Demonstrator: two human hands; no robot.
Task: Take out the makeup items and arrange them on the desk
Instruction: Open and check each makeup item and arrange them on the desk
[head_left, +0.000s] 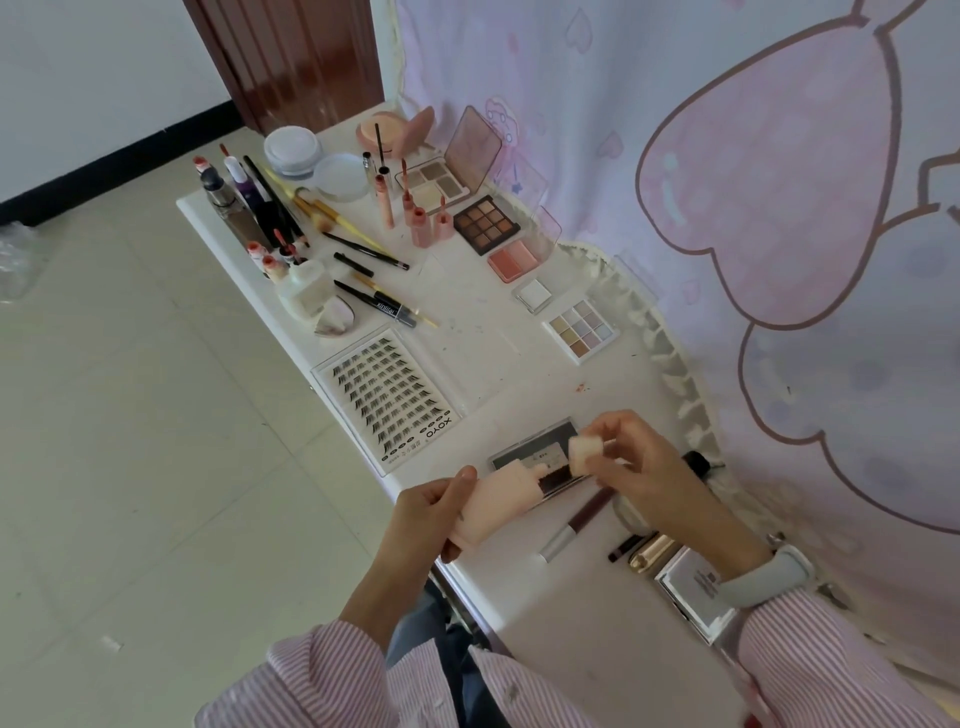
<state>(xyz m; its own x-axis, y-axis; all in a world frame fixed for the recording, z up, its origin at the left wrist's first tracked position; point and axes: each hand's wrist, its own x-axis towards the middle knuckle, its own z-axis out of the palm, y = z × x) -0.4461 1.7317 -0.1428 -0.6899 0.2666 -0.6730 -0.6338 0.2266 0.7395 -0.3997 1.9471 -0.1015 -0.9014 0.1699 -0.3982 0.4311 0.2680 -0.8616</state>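
Observation:
My left hand (434, 512) grips a peach-pink bottle (496, 501) lying sideways above the desk's near edge, its nozzle bare and pointing right. My right hand (641, 462) pinches the bottle's small square cap (586, 453), held just apart from the nozzle. Under both hands lies a flat dark lash case (535, 449) on the white desk (519, 364). Laid out farther back are a lash tray (387, 397), a pastel palette (582, 330), a brown palette (485, 223), a blush (514, 260), lip tubes (423, 218) and brushes (322, 208).
Near my right wrist lie a maroon wand (576, 522), a gold tube (652, 553) and a silver compact box (698, 590). A pink curtain (779, 208) hangs along the desk's right side. Tiled floor (130, 415) lies to the left. Bottles (234, 197) crowd the far-left corner.

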